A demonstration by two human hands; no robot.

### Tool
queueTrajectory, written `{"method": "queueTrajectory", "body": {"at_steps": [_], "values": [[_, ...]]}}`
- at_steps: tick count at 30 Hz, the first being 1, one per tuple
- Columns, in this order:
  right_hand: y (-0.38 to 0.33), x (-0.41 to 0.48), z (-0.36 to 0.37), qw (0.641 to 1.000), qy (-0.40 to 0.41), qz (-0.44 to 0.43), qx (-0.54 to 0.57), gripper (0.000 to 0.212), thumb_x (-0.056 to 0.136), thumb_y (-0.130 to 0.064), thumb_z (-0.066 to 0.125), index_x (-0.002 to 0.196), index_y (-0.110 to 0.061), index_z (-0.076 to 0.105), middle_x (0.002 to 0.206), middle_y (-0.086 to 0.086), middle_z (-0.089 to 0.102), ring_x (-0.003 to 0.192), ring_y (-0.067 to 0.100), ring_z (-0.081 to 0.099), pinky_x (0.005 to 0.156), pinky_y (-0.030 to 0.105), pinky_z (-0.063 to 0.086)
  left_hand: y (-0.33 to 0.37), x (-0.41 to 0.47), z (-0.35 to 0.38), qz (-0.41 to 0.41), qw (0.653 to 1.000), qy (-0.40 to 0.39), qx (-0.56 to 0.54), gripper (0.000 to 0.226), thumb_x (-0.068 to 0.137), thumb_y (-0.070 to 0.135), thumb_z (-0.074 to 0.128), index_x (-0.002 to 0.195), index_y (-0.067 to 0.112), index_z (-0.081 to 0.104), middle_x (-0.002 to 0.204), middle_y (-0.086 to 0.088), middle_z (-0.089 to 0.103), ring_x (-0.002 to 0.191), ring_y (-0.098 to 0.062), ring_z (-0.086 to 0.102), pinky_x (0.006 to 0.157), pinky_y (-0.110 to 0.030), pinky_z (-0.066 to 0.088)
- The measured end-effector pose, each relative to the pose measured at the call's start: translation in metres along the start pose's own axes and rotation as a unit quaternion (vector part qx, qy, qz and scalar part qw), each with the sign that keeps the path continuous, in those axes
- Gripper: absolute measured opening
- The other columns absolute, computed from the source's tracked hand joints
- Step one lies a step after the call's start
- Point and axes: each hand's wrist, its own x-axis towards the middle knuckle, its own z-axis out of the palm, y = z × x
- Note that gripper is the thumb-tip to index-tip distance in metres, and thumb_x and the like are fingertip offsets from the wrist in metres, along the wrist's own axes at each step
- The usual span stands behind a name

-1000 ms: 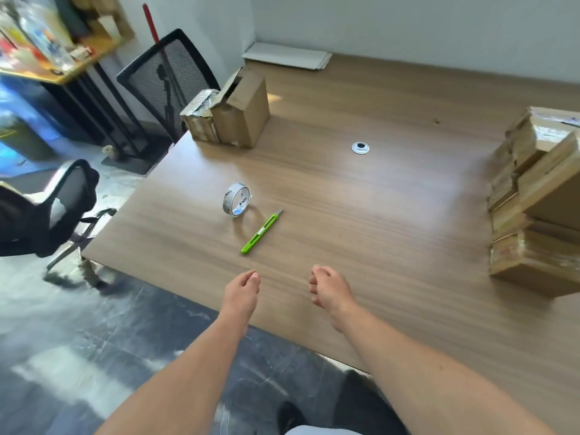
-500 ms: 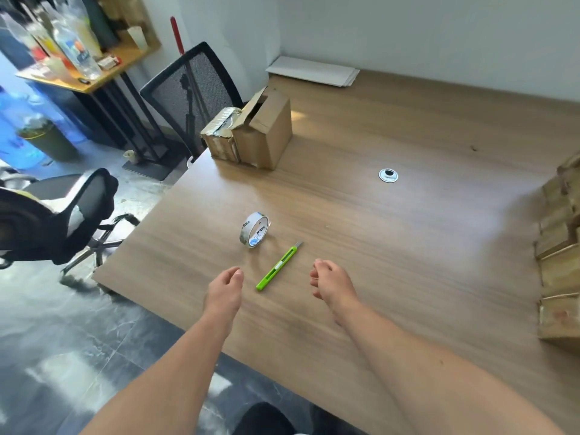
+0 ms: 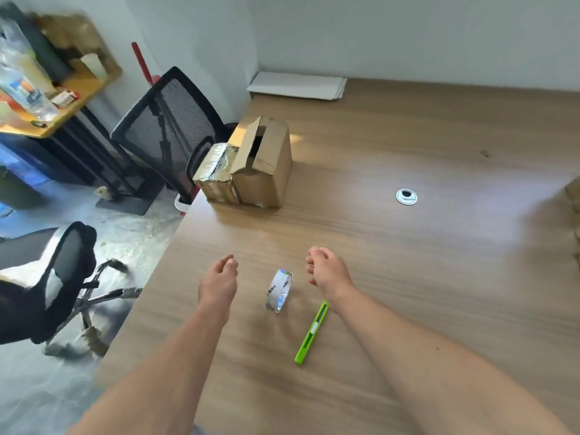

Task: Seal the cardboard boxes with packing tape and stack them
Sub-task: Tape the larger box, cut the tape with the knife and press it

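Hardly begun. Beyond the tape roll (image 3: pixel 279 290), a tall box (image 3: pixel 263 174) unsealed, standing with long axis upright, opening turned upward; against it, a smaller box (image 3: pixel 216 178) already taped. Roll on its edge, untouched. Either side of the roll, left hand (image 3: pixel 218 281) and right hand (image 3: pixel 329 271), loosely curled, empty.

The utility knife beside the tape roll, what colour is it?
Bright green, with a small white slider on the utility knife; the head view shows it plainly.
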Motion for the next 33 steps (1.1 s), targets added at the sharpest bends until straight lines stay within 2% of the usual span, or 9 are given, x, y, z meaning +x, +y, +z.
{"method": "queueTrajectory", "body": {"at_steps": [5,8,13,16,19,21,24,29,33], "values": [[-0.024,0.027,0.034,0.999,0.023,0.019,0.013,0.026,0.09,-0.044,0.047,0.081,-0.025,0.061,0.079,-0.007,0.057,0.077,0.017,0.05,0.075,0.036,0.046,0.037,0.054,0.013,0.012,0.999,-0.036,0.001,0.036,0.101,0.031,0.051,0.135,0.026,0.061,0.13,0.004,0.063,0.122,-0.013,0.059,0.112,-0.038,0.043],[-0.034,0.05,0.045,0.999,0.034,0.022,0.012,0.025,0.093,-0.043,0.048,0.084,-0.026,0.063,0.079,-0.009,0.057,0.079,0.015,0.052,0.082,0.038,0.049,0.05,0.08,0.021,0.009,0.998,-0.064,-0.001,0.039,0.103,0.03,0.049,0.142,0.028,0.054,0.137,0.004,0.058,0.129,-0.012,0.053,0.115,-0.037,0.039],[-0.045,0.084,0.062,0.998,0.046,0.038,0.01,0.04,0.092,-0.057,0.041,0.084,-0.023,0.061,0.084,-0.007,0.057,0.086,0.019,0.055,0.095,0.049,0.052,0.068,0.116,0.036,0.008,0.997,-0.078,-0.008,0.041,0.104,0.018,0.046,0.144,0.025,0.052,0.14,0.005,0.057,0.13,-0.015,0.052,0.117,-0.037,0.037],[-0.047,0.101,0.07,0.997,0.041,0.053,0.024,0.033,0.101,-0.052,0.042,0.091,-0.028,0.062,0.101,-0.006,0.062,0.106,0.022,0.061,0.102,0.051,0.051,0.076,0.132,0.045,0.003,0.996,-0.09,-0.012,0.045,0.103,0.013,0.045,0.146,0.025,0.051,0.144,0.006,0.055,0.133,-0.014,0.051,0.118,-0.038,0.035],[-0.049,0.114,0.078,0.997,0.04,0.054,0.025,0.031,0.101,-0.053,0.041,0.096,-0.032,0.063,0.103,-0.009,0.061,0.109,0.019,0.059,0.107,0.051,0.048,0.078,0.141,0.053,0.003,0.996,-0.093,-0.012,0.049,0.102,0.01,0.046,0.149,0.023,0.048,0.145,0.008,0.053,0.135,-0.014,0.049,0.12,-0.038,0.034],[-0.05,0.122,0.083,0.997,0.038,0.056,0.031,0.038,0.102,-0.053,0.04,0.116,-0.03,0.067,0.118,-0.007,0.063,0.118,0.02,0.057,0.11,0.05,0.046,0.079,0.143,0.059,0.008,0.996,-0.082,-0.014,0.05,0.101,0.007,0.046,0.149,0.021,0.048,0.144,0.009,0.054,0.134,-0.011,0.048,0.12,-0.036,0.033],[-0.055,0.133,0.087,0.997,0.047,0.054,0.034,0.052,0.103,-0.055,0.039,0.142,-0.024,0.056,0.143,-0.005,0.057,0.133,0.019,0.05,0.116,0.044,0.039,0.083,0.143,0.063,0.023,0.998,-0.066,-0.01,0.052,0.1,0.005,0.044,0.149,0.021,0.048,0.131,0.016,0.055,0.125,-0.007,0.047,0.117,-0.031,0.034],[-0.065,0.144,0.091,0.996,0.056,0.038,0.06,0.052,0.105,-0.053,0.037,0.146,-0.023,0.053,0.149,-0.003,0.052,0.139,0.019,0.045,0.119,0.037,0.033,0.081,0.155,0.066,0.053,0.997,-0.055,0.012,0.05,0.1,0.011,0.046,0.147,0.025,0.05,0.13,0.015,0.059,0.127,-0.009,0.051,0.117,-0.033,0.036],[-0.071,0.153,0.095,0.992,0.055,0.027,0.112,0.05,0.104,-0.054,0.037,0.147,-0.032,0.05,0.153,-0.006,0.048,0.139,0.017,0.044,0.117,0.046,0.039,0.084,0.157,0.069,0.054,0.998,-0.035,-0.003,0.041,0.1,0.011,0.048,0.139,0.023,0.056,0.123,0.012,0.061,0.124,-0.012,0.054,0.113,-0.031,0.039]]}}
